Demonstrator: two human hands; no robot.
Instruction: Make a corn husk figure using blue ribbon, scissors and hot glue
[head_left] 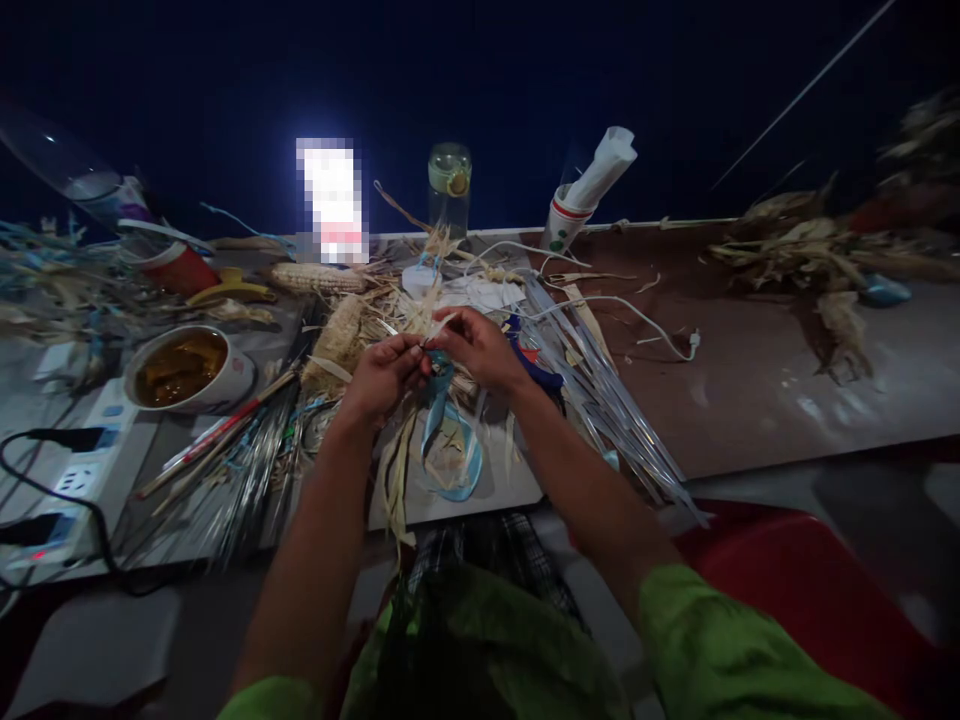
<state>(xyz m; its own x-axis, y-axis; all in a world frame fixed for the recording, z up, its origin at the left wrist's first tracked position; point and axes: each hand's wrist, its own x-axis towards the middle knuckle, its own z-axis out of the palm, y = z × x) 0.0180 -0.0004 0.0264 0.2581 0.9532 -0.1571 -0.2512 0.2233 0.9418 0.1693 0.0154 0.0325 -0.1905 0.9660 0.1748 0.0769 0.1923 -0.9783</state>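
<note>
My left hand [390, 375] and my right hand [481, 348] meet above the middle of the table, fingertips nearly touching. Both are closed in a pinch on a pale strip of corn husk [442, 324], whose end sticks up from my right fingers. Exactly how each finger grips it is too small to tell. Beneath them a light blue ribbon [474, 462] hangs or lies in a loop, and a long dry husk strip [395, 485] trails over the table edge. A blue-handled tool [544, 375], partly hidden, lies beside my right wrist. Husk scraps surround both hands.
On the left are a bowl [244, 372] of brown liquid, a power strip [79, 485], thin wires [259, 480] and a corn cob [319, 278]. A lit screen [330, 195], a bottle [450, 195] and a cup [561, 228] stand behind. Clear strips [619, 400] and a white cable [660, 328] lie right.
</note>
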